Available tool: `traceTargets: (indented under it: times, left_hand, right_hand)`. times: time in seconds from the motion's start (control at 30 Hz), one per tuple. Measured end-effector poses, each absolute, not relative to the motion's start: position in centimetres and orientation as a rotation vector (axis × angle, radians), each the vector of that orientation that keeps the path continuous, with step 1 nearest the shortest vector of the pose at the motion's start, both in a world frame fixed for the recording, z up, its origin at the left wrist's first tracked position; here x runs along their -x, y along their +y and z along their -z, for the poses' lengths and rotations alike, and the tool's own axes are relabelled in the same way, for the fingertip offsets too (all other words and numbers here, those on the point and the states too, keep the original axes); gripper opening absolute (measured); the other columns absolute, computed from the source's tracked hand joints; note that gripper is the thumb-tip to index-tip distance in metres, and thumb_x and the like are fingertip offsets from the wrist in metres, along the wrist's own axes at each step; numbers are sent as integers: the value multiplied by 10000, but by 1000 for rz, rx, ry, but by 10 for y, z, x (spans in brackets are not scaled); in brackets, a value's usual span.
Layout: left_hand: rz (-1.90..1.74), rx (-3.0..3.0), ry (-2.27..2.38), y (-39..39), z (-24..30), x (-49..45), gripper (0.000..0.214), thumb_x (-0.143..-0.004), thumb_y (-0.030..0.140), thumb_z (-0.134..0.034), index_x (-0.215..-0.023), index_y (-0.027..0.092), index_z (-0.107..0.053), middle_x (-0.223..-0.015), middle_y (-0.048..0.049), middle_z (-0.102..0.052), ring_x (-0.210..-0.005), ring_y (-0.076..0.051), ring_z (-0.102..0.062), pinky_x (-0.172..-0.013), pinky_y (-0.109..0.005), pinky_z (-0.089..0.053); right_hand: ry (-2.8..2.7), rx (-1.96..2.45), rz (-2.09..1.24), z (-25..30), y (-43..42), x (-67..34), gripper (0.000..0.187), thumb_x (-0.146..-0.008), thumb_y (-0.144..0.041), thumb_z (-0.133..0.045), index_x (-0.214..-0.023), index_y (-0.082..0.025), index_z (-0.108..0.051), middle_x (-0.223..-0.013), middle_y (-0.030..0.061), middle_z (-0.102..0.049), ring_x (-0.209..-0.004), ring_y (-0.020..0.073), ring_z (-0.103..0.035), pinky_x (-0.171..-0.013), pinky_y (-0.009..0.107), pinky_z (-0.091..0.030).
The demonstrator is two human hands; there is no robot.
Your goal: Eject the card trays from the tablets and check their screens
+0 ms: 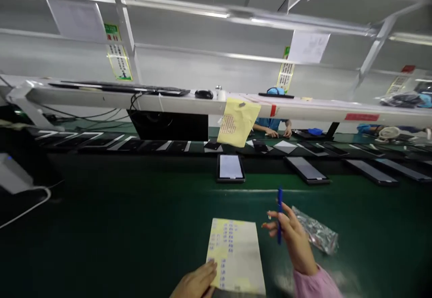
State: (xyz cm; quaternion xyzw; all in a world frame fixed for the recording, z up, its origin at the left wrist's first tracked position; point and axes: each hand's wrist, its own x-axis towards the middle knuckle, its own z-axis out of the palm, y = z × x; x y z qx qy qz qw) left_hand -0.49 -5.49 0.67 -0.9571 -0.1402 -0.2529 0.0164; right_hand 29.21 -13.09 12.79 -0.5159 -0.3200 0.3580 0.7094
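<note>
My right hand [292, 232] holds a blue pen [280, 219] upright between the fingers, to the right of a sheet of paper [245, 253]. The sheet is pale yellow and white, with columns of blue handwriting on its left half. My left hand [197, 282] grips the sheet's lower left edge, its fingers lying over the paper; what is under the edge is mostly hidden. A clear plastic bag [319, 232] with small contents lies just beyond my right wrist. Ahead of the paper rests a tablet [231, 168] with a lit white screen, touched by neither hand.
More tablets [307, 169] lie in a row to the right. Behind them, dark devices line the far belt. A yellow note [239, 122] hangs from the overhead shelf [182, 102], near a black monitor [168, 126]. A white cable [42, 194] runs at left. A co-worker's hands [278, 133] show beyond.
</note>
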Motion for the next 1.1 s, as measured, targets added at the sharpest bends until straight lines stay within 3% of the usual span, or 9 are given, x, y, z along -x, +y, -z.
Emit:
traceTargets:
  times: [0.1,0.17,0.37,0.47,0.53,0.63,0.77,0.93,1.1]
  left_hand:
    - [657,3131,-603,-62,-27,2,367,-840,399,-633,-1127,174,-673,-1205,-77,-686,-1056,-272,-675,-869,-379,-602]
    - [672,3255,-665,-58,-47,-3,282,-852,378,-616,-1035,181,-701,-1161,-80,-704,-1027,-281,-664,-871,-424,-582]
    - [1413,3589,-1049,-26,-104,-37,313,-966,353,-446,-1025,177,-697,-1058,-88,-721,-986,-209,-640,-900,-359,-500]
    - [1775,3887,-1204,-13,-114,-58,406,-912,423,-543,-1227,171,-590,-1165,-117,-685,-1034,-210,-643,-835,-315,-514]
    - [1848,4065,-1219,-8,-110,-67,502,-838,457,-638,-1231,152,-574,-1079,-122,-707,-920,-194,-670,-709,-264,-513]
    - [1724,4151,-1323,-6,-98,-69,472,-723,472,-749,-1031,123,-668,-886,-90,-718,-710,-145,-645,-575,-220,-458]
    - [1553,4179,-1390,-13,-85,-66,402,-646,437,-819,-871,122,-711,-844,-71,-706,-685,-128,-615,-573,-210,-433]
    - [1118,4297,-1310,-40,-73,-51,592,-792,432,-712,-1300,172,-557,-1072,-110,-710,-827,-171,-663,-695,-244,-488]
    - [562,4081,-994,-69,-59,-32,161,-909,262,-576,-964,190,-710,-884,-35,-742,-789,-170,-669,-764,-249,-483]
  right_hand:
    - [-762,1080,-966,-110,-109,-262,463,-756,-498,-716,-1066,-169,-611,-1011,108,-696,-670,161,-661,-533,267,-532]
    - [-762,1071,-1011,-106,-104,-248,404,-755,-491,-717,-987,-169,-641,-994,98,-697,-632,137,-640,-503,246,-514]
    - [-769,1110,-1137,-98,-115,-212,357,-777,-485,-693,-955,-181,-633,-804,54,-692,-526,117,-606,-426,216,-467]
    - [-803,1158,-1227,-91,-123,-199,361,-781,-487,-686,-949,-174,-620,-694,20,-657,-431,102,-563,-354,195,-404]
    - [-826,1189,-1294,-86,-129,-195,376,-791,-494,-672,-978,-175,-609,-656,3,-638,-389,96,-537,-320,187,-360]
    - [-868,1218,-1403,-80,-138,-196,394,-809,-517,-642,-1002,-176,-605,-661,4,-642,-388,95,-538,-323,187,-357]
    - [-955,1236,-1542,-67,-144,-197,362,-736,-472,-741,-834,-137,-645,-680,37,-655,-499,102,-578,-440,203,-443]
    - [-891,1267,-1453,-50,-156,-193,400,-757,-549,-690,-793,-198,-503,-445,-105,-448,-278,26,-295,-308,171,-173]
    - [-747,1426,-1168,-52,-164,-187,422,-767,-477,-715,-685,-209,-400,-415,-95,-463,-303,27,-320,-360,168,-163]
